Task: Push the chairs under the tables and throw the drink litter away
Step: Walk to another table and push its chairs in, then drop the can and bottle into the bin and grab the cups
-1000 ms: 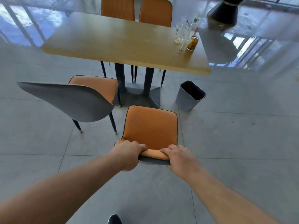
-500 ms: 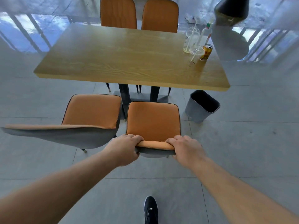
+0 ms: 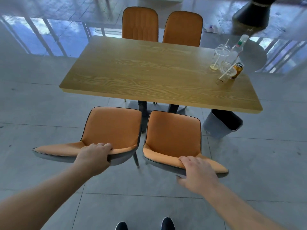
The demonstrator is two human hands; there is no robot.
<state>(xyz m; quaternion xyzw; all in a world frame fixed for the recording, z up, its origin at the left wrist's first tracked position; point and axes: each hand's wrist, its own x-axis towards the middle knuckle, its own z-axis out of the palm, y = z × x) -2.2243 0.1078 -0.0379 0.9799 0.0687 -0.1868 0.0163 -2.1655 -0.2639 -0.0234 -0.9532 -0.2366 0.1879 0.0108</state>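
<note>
Two orange chairs stand side by side at the near edge of the wooden table (image 3: pixel 149 70). My left hand (image 3: pixel 93 155) grips the top of the left chair's (image 3: pixel 111 127) backrest. My right hand (image 3: pixel 197 173) grips the backrest of the right chair (image 3: pixel 172 133). Both seats are still outside the table edge. On the table's right end stands the drink litter: a tall clear cup with a straw (image 3: pixel 219 56), a smaller clear cup with a straw (image 3: pixel 225 74), a clear bottle (image 3: pixel 237 48) and an orange can (image 3: pixel 236 70).
A grey waste bin (image 3: pixel 219 128) stands on the floor under the table's near right corner. Two more orange chairs (image 3: pixel 162 25) are tucked in on the far side. A black hanging lamp (image 3: pixel 252 14) is at the upper right. My shoes (image 3: pixel 144 225) show at the bottom edge.
My left hand has left the right chair's backrest and taken hold of the left chair's. The right chair has moved closer to the table, level with the left one.
</note>
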